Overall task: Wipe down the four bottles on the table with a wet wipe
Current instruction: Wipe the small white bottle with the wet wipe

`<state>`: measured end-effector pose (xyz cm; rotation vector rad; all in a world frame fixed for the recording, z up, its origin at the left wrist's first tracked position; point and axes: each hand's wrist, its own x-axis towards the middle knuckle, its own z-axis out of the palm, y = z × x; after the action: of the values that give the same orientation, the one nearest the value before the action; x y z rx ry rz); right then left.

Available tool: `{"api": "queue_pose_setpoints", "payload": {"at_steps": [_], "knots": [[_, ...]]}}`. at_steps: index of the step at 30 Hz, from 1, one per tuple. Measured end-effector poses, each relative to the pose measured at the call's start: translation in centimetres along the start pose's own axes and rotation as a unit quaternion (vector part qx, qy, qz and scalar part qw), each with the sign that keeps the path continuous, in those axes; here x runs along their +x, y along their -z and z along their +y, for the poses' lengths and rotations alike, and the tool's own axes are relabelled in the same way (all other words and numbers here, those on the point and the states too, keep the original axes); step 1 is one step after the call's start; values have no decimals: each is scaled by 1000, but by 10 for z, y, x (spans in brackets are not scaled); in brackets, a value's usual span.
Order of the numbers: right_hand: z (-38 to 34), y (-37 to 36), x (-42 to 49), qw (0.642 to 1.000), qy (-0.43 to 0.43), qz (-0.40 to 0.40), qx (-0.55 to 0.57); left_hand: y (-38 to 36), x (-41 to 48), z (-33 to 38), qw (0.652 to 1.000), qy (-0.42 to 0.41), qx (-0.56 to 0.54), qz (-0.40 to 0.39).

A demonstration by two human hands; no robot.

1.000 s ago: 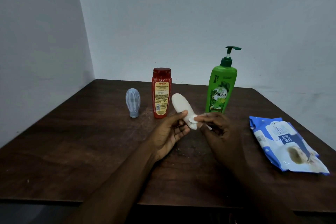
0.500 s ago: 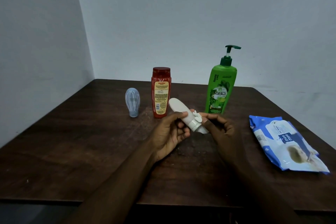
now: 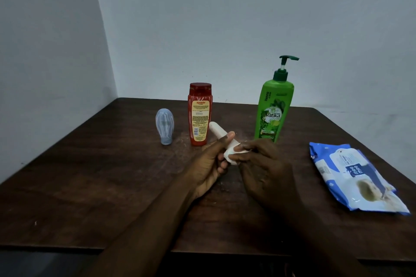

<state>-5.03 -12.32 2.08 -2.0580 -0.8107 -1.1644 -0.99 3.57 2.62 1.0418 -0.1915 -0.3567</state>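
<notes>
Brown desk (image 3: 90, 175) by a grey wall, and the wet wipe (image 3: 231, 155) is now rubbing the near end of the white bottle (image 3: 217, 129).

Close to the person, the left grip (image 3: 211, 164) is curling round the middle of the white bottle and holding it up over the desk, and the right grip (image 3: 265, 168) is pinching the wet wipe onto its end. A moment ago the bottle was standing up more. Now it is leaning lower, with its tip pointing away and to the left, so I think this one is nearly done. Off to the right, the wipe pack (image 3: 355, 177) is lying flat, well apart. Farther back, the small blue bottle (image 3: 164, 126), the red bottle (image 3: 200, 114) and the green pump bottle (image 3: 273, 108) are standing. The red one is sitting just behind the white tip, so a bump could knock it over.
</notes>
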Motion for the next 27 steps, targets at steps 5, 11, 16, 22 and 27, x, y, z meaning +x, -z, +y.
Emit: {"api": "queue_pose_setpoints", "payload": {"at_steps": [5, 11, 16, 22, 27], "knots": [[3, 2, 1, 994, -92, 29, 55, 0, 0, -1, 999, -3, -31, -17], [12, 2, 2, 893, -344, 65, 284, 0, 0, -1, 999, -6, -47, -6], [7, 1, 4, 841, -380, 101, 372, 1, 1, 0, 993, -3, -119, -4], [2, 4, 5, 948, -234, 119, 177, 1, 0, 2, 984, 29, -177, 1], [2, -1, 1, 979, -170, 99, 56, -2, -2, 4, 982, 35, -186, 1]]}}
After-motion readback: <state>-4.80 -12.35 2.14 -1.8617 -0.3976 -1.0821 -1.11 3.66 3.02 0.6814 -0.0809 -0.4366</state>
